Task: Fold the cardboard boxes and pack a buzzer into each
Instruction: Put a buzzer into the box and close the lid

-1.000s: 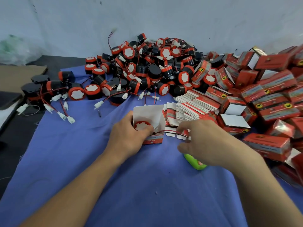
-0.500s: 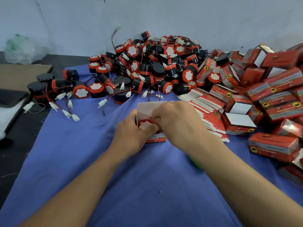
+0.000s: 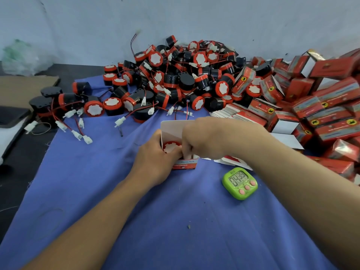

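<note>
Hands meet at one box point(image 3: 186, 165) standing on the cloth point(image 3: 175, 221). Left hand point(image 3: 155, 159) grips its near left side, thumb up at the mouth, keeping it upright. Right hand point(image 3: 211, 139) reaches over from the right with fingers curled down into the mouth. The knuckles hide whether they pinch a lead or only push, so I cannot tell what it has. A buzzer point(image 3: 171, 147) sits inside the box, red-rimmed white face up at the opening, and the flap point(image 3: 172, 127) stands open behind it.

The step in hand looks like seating the buzzer and stowing its wire, with the box already folded. Next, the right fingers need to come out with no wire or plug left across the rim. Then the flap can fold down and tuck while the left hand steadies the box. A trapped lead would likely hold the flap up.

A green timer point(image 3: 240, 182) lies near the right forearm. Flats point(image 3: 233, 114) lie stacked beyond the right hand, loose buzzers are piled point(image 3: 175, 80) at the back, and packed boxes point(image 3: 321, 106) are heaped on the right.
</note>
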Demonstrator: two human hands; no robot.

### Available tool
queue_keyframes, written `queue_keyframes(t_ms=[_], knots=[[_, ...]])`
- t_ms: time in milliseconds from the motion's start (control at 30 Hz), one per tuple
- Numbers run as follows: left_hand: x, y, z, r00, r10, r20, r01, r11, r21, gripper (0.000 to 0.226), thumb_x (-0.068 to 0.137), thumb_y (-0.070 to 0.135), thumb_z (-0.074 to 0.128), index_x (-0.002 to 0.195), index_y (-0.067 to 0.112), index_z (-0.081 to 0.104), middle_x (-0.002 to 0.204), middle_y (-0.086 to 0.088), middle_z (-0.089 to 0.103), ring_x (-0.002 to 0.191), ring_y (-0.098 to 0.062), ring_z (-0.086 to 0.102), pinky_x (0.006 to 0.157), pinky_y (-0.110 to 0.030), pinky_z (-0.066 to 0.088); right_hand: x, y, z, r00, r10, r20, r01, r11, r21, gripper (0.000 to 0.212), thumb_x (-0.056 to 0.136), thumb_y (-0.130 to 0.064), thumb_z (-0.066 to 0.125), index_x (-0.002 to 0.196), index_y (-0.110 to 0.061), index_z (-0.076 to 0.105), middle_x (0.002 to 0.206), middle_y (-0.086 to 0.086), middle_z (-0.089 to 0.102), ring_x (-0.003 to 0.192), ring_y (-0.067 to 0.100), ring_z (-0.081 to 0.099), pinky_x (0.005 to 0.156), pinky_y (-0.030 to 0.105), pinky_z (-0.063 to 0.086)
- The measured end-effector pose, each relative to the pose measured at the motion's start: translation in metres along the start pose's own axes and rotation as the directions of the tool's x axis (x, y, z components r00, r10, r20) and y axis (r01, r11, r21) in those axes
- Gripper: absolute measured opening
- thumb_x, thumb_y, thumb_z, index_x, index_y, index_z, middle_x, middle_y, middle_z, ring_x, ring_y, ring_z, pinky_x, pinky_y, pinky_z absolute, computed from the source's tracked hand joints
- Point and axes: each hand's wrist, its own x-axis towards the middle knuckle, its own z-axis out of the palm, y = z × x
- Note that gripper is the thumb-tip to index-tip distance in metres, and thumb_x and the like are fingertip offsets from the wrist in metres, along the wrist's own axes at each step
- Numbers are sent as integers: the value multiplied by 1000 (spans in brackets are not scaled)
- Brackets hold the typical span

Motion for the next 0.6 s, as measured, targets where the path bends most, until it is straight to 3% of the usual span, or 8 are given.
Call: queue_keyframes(t_ms=[100,200,267,367,400,467,533,600], knots=[[2,2,-1,999,23,35,-22,1000,-22,49,66,69,61,107,43,63,96,28,71,87,7,65,72,-27,53,3,1,12,968,21,-248,-27,999,-22,19,79,-13,66,63,-20,59,61,-3,45,69,29,49,53,28,36],[3,1,-3,999,33,43,-31,999,-32,50,65,65,61,107,40,65,95,21,74,87,4,67,74,-28,54,3,4,24,900,111,-422,-100,994,48,2,74,-20,72,76,-20,72,67,-1,61,68,30,58,56,30,45],[3,0,-3,999,25,41,-23,999,-39,44,66,60,63,107,42,64,95,25,72,87,6,66,71,-23,51,5,6,32,845,166,-508,-167,985,46,14,74,-28,76,87,-24,76,73,-2,67,69,28,62,57,30,45],[3,0,-3,999,21,48,-19,999,-46,35,71,51,70,105,47,62,96,32,69,87,10,65,70,-19,49,7,-2,41,821,186,-539,-229,973,-13,4,81,-19,68,82,-22,70,56,-3,43,50,18,39,50,26,21],[3,-1,-3,999,21,47,-18,999,-47,35,73,49,73,106,47,63,96,32,70,88,10,65,71,-20,50,9,-5,43,814,196,-547,-245,969,-17,11,83,-14,64,75,-21,63,56,-3,34,48,16,29,49,26,16],[3,-1,-3,999,26,41,-24,998,-51,38,73,51,75,109,45,64,98,30,71,88,8,67,73,-23,53,13,-9,46,816,208,-540,-256,967,-15,24,86,-7,58,71,-22,47,63,-4,36,52,18,33,53,26,24],[2,-1,-3,999,41,33,-39,998,-46,39,72,55,74,109,45,64,99,31,71,89,8,66,73,-23,54,14,-14,42,833,177,-525,-226,974,-30,19,93,-8,52,83,-22,45,76,-3,44,66,23,40,63,31,31],[1,-1,-2,999,46,28,-45,999,-30,36,73,56,72,107,46,63,98,32,70,89,8,66,70,-22,51,13,-16,35,884,130,-450,-202,973,-115,16,97,-14,50,85,-22,45,80,-3,44,68,22,38,65,32,30]])
